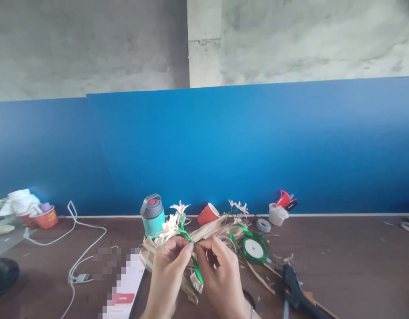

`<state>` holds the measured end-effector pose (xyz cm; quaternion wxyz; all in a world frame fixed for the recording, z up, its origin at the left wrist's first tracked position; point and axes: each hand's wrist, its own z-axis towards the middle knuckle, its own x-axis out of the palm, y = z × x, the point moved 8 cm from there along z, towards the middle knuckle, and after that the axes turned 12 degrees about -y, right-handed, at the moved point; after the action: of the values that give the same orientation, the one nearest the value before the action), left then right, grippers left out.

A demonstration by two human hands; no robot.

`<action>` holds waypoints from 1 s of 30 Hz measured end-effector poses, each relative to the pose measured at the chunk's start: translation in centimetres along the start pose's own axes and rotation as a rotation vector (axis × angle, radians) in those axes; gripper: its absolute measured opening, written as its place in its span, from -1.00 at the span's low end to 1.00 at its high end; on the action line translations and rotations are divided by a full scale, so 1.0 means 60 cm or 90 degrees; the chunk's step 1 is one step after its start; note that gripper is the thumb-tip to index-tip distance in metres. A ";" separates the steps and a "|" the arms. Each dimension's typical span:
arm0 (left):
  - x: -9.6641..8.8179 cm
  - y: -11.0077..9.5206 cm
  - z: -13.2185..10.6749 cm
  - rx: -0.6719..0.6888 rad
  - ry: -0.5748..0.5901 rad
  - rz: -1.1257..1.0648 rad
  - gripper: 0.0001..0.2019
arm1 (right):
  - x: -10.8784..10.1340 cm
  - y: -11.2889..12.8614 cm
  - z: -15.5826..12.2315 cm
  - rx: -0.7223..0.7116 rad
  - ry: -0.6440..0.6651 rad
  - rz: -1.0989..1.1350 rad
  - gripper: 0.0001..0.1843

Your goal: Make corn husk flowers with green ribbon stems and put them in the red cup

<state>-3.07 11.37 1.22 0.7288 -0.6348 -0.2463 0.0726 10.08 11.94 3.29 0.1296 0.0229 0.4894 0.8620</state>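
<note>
My left hand point(171, 261) is closed, pinching the green-wrapped stem of a spray of cream-white craft flowers point(170, 225) between thumb and forefinger. My right hand point(220, 266) meets it at the stem, its fingertips pinched on a strip of green ribbon point(197, 271) whose tail hangs down between the hands. The exact pinch point is partly hidden by my fingers. Behind both hands lies a heap of dry, pale husk strips point(207, 228). To the right, a spool of green ribbon point(255, 249) rests on the table with a loop standing loose.
A black glue gun point(295, 288) lies at right front. Behind are a teal flask point(153, 217), a tipped red paper cup point(208, 214), a tape roll point(263, 225), and a white tub point(278, 214) with tools. White cables point(87, 241) and a phone-like screen point(127, 288) lie left.
</note>
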 end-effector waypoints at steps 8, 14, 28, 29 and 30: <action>0.029 -0.017 -0.010 -0.028 0.159 -0.021 -0.77 | 0.052 -0.055 -0.029 0.566 0.323 0.432 -0.73; 0.026 -0.024 -0.014 -0.032 0.180 -0.043 -0.80 | 0.076 -0.034 -0.073 0.852 0.537 0.711 -0.81; 0.025 -0.006 -0.009 -0.080 0.222 -0.108 -0.86 | 0.060 -0.033 -0.046 0.624 0.365 0.555 -0.76; 0.026 -0.006 -0.009 -0.082 0.227 -0.102 -0.85 | 0.057 -0.032 -0.043 0.591 0.352 0.535 -0.75; 0.027 -0.007 -0.008 -0.080 0.233 -0.093 -0.85 | 0.055 -0.030 -0.039 0.561 0.337 0.519 -0.74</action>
<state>-1.49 11.53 2.02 0.7238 -0.6619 -0.1591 -0.1129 6.88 11.67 0.23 -0.3540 0.0445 0.7640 0.5376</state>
